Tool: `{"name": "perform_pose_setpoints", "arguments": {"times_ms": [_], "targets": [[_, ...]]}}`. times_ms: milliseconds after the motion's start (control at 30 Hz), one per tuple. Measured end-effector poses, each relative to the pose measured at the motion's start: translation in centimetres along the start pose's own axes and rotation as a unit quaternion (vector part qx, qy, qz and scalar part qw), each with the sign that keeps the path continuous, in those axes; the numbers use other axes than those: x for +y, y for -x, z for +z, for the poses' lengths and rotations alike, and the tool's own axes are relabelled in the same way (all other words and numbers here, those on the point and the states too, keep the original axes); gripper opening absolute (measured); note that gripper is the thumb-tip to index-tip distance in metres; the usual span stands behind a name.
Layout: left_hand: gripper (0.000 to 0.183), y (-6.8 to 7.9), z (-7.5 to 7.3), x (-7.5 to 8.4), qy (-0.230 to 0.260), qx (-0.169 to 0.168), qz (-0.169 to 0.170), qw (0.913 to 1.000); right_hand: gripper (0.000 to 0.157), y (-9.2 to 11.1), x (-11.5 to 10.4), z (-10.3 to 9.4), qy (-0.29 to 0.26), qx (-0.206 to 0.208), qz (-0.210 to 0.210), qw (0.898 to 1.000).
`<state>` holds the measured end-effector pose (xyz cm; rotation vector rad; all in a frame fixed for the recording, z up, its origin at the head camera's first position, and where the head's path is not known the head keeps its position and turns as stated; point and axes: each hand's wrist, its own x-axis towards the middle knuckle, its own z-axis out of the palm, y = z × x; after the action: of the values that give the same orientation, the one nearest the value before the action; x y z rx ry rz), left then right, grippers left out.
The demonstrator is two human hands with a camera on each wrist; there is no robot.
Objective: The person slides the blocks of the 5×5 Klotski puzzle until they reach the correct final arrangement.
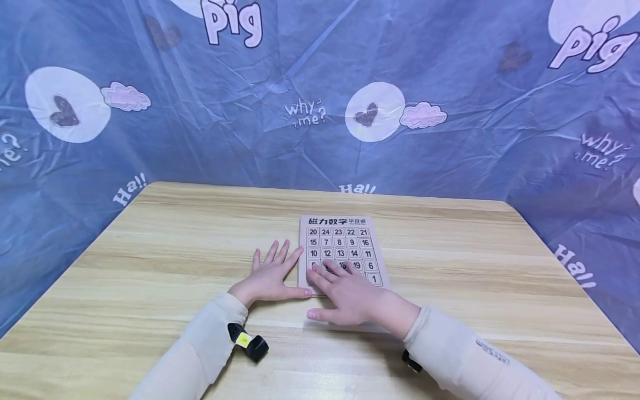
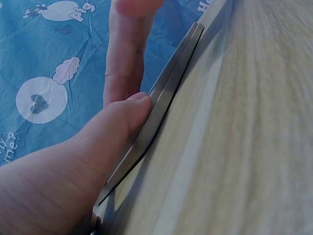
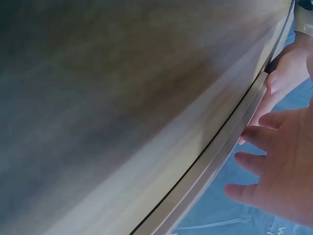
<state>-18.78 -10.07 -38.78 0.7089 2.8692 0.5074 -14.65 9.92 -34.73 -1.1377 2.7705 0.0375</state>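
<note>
A flat number sliding puzzle (image 1: pixel 334 221) lies on the table, with Chinese lettering on its top strip and rows of numbered square tiles. My left hand (image 1: pixel 270 280) is spread along its left side, and the thumb touches the lower left corner. In the left wrist view that thumb (image 2: pixel 139 107) rests against the puzzle's edge (image 2: pixel 168 95). My right hand (image 1: pixel 352 297) reaches over the lower rows with its fingers extended, hiding several tiles. From the right wrist, its fingers (image 3: pixel 252 164) appear just over the puzzle's face; whether every fingertip touches cannot be told.
The wooden table (image 1: pixel 175 239) extends around the puzzle on all sides. Behind it hangs a blue printed cloth (image 1: pixel 225 139), which also runs along both sides. A black wrist strap with a small device (image 1: pixel 256 347) sits on the left sleeve.
</note>
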Motion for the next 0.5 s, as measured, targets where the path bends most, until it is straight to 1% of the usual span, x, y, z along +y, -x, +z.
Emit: {"name": "perform_pose_setpoints", "arguments": {"times_ms": [100, 267, 367, 500], "targets": [[0.099, 0.0, 0.0, 0.1, 0.001, 0.001, 0.002, 1.0, 0.078, 0.0, 0.2, 0.1, -0.004, -0.004, 0.003, 1.0], [0.099, 0.1, 0.1, 0.1, -0.002, 0.003, 0.002, 1.0, 0.075, 0.4, 0.5, 0.3, -0.03, -0.008, 0.008, 0.999], [0.099, 0.1, 0.2, 0.1, -0.003, 0.007, 0.0, 1.0, 0.074, 0.8, 0.8, 0.3, -0.043, -0.004, 0.01, 0.999], [0.099, 0.0, 0.1, 0.1, -0.001, 0.008, -0.001, 1.0, 0.075, 1.8, 1.1, 0.0, -0.044, -0.002, 0.021, 0.999]]}}
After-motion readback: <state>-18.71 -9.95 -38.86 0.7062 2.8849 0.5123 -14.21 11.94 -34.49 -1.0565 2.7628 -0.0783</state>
